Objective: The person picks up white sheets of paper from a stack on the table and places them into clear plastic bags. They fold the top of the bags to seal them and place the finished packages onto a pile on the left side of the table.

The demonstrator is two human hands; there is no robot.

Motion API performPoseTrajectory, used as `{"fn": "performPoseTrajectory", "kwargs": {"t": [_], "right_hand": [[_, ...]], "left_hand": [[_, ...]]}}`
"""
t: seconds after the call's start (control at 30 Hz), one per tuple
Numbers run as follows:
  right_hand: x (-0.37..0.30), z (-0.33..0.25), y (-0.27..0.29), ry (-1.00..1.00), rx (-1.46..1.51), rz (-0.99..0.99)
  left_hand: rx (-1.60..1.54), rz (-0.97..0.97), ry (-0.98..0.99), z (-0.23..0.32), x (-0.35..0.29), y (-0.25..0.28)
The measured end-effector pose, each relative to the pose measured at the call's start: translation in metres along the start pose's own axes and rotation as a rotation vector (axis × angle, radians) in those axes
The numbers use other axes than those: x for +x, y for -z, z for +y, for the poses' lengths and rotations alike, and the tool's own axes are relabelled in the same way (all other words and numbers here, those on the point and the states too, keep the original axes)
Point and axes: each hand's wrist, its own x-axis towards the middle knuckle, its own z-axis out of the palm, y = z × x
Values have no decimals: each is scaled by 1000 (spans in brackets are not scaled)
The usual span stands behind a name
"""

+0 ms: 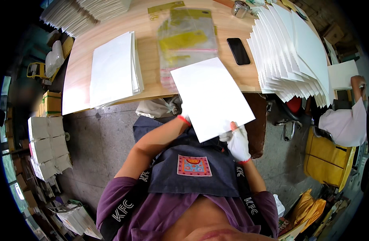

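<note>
A plain white sheet or thin board [212, 98] is held tilted over the table's near edge and my lap. My right hand [238, 143], in a white glove with the thumb tip bare, pinches it at the lower right corner, thumb on top. My left hand [185, 115] is behind the sheet's left edge; only a bit of white glove and a red cuff show, so its fingers are hidden. Beyond the sheet lies a pile of clear plastic bags [187, 40] with yellow and pink printing. On the left rests a stack of white sheets [112, 66].
Fanned white boards [287, 56] are piled on the table's right, beside a black phone [238, 51]. A metal cup [240, 9] and more paper stacks [72, 18] stand at the back. White bundles [50, 146] are on the left; another person [345, 120] is at the right.
</note>
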Motion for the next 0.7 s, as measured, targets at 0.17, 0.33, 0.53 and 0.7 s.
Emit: {"fn": "performPoseTrajectory", "kwargs": {"t": [0.17, 0.33, 0.53, 0.7], "right_hand": [[69, 63, 0, -101, 607, -84], [96, 74, -24, -139, 442, -308], [87, 35, -61, 204, -927, -398], [115, 60, -87, 885, -1650, -456]], "left_hand": [[191, 321, 93, 1, -50, -32], [281, 361, 93, 14, -48, -8], [299, 366, 98, 62, -88, 18], [572, 238, 104, 95, -81, 42]]}}
